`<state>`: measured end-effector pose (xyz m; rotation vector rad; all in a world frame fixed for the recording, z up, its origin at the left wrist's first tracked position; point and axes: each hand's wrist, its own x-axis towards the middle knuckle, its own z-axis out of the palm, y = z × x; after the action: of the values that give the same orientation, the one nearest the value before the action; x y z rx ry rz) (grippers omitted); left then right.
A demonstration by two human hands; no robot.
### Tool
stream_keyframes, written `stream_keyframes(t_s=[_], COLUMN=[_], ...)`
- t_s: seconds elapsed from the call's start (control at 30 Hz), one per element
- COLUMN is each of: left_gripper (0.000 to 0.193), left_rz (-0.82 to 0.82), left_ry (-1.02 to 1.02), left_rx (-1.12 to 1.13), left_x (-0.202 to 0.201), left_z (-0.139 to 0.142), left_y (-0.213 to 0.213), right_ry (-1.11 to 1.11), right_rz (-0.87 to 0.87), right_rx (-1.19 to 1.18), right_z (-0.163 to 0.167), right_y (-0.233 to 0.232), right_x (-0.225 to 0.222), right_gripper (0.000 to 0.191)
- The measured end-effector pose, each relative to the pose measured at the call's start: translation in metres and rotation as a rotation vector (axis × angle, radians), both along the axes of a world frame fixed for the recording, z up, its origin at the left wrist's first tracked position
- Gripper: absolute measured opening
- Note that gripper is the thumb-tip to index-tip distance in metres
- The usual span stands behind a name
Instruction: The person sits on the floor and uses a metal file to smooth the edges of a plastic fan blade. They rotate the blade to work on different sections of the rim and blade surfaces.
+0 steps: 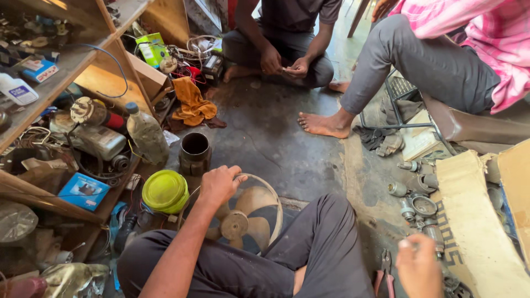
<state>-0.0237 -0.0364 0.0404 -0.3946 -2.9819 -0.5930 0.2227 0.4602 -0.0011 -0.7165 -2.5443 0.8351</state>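
My left hand point(218, 185) grips the top of the thin ring around a beige fan point(237, 223), which rests between my knees on the floor. The blades and round hub sit inside the ring. My right hand point(418, 267) hovers low at the right with its fingers curled, seen from the back; something small and pale shows at its top, but what it is stays unclear. Red-handled pliers point(385, 274) lie just left of that hand. Several grey metal motor parts point(419, 196) lie right beyond it.
A dark metal cylinder point(194, 152), a yellow-green lidded tub point(164, 190) and a plastic bottle point(146, 135) stand by cluttered wooden shelves point(66, 66) on the left. Cardboard point(475, 226) lies at right. One person sits cross-legged opposite point(287, 49); another's bare foot point(323, 124) rests on the floor.
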Motion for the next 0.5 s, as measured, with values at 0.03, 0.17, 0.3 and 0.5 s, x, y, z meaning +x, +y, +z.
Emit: stream_keyframes(t_s=[0.03,0.17,0.3,0.5], left_gripper=[0.039,0.039,0.039,0.039], left_rz=[-0.001,-0.007,0.004,-0.018], left_ry=[0.012,0.066,0.047,0.121], left_rx=[0.009,0.059,0.081,0.111], left_x=[0.001,0.008,0.009,0.009], left_z=[0.000,0.005,0.008,0.002], left_y=[0.000,0.000,0.001,0.001], right_ry=[0.105,0.627,0.396,0.159], right_rz=[0.009,0.177,0.518,0.783], right_rx=[-0.166,-0.736,-1.109,-1.445], right_z=[0.016,0.073,0.086,0.019], right_y=[-0.001,-0.007,-0.024,-0.109], right_x=[-0.001,-0.007,-0.011,-0.011], right_gripper=[0.025,0.007,0.018,0.041])
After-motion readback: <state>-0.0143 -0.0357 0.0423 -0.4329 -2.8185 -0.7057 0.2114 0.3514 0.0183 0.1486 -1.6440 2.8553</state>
